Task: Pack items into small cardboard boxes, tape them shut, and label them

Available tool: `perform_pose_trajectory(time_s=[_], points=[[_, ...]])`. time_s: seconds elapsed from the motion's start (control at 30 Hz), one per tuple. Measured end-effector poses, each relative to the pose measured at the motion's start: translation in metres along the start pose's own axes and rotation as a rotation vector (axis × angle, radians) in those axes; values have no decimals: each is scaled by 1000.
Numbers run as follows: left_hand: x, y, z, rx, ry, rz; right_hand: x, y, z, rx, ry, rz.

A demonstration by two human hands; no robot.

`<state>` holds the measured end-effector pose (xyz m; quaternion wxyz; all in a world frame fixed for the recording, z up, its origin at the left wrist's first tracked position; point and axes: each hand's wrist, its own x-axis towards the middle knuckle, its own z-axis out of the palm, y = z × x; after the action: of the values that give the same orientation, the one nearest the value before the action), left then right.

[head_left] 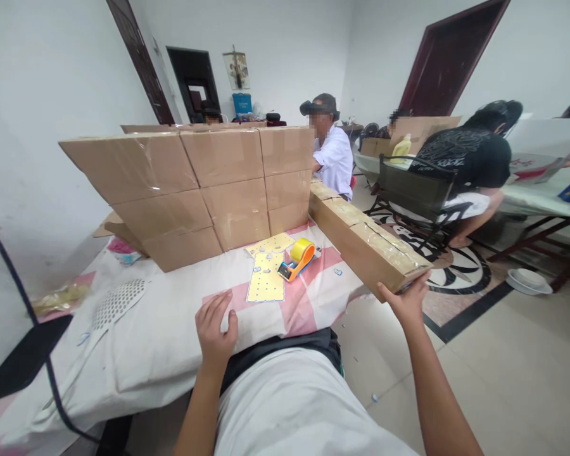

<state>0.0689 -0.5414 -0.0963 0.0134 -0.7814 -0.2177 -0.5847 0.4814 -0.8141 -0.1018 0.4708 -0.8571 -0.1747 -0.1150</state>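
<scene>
One long cardboard strip [368, 244], taped along its top, stands on edge at the counter [161, 329] right side, near end overhanging. Right hand [408, 301] cups that end from below; left hand [215, 329] rests flat, open, on the cloth. Likely light, stiff but creasable; support underneath. Tape dispenser [298, 258] just beside.

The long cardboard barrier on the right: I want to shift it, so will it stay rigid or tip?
The cardboard barrier is probably light and fairly stiff, being taped flat board. It is tall, thin and overhangs the table, so it may tip without the right hand.
</scene>
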Motion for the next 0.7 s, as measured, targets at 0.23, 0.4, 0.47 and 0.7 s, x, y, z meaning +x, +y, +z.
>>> perform_pose_trajectory(time_s=[0.23, 0.4, 0.47, 0.7], points=[[-1, -2, 0, 8, -10, -3, 22, -15, 37, -23, -8, -26], [-2, -7, -2, 26, -12, -24, 34, -33, 62, -82, -12, 20], [-2, -10, -2, 41, -19, -52, 38, -40, 69, -83, -11, 35], [20, -59, -17, -71, -10, -556, 45, -55, 88, -47, -32, 56]])
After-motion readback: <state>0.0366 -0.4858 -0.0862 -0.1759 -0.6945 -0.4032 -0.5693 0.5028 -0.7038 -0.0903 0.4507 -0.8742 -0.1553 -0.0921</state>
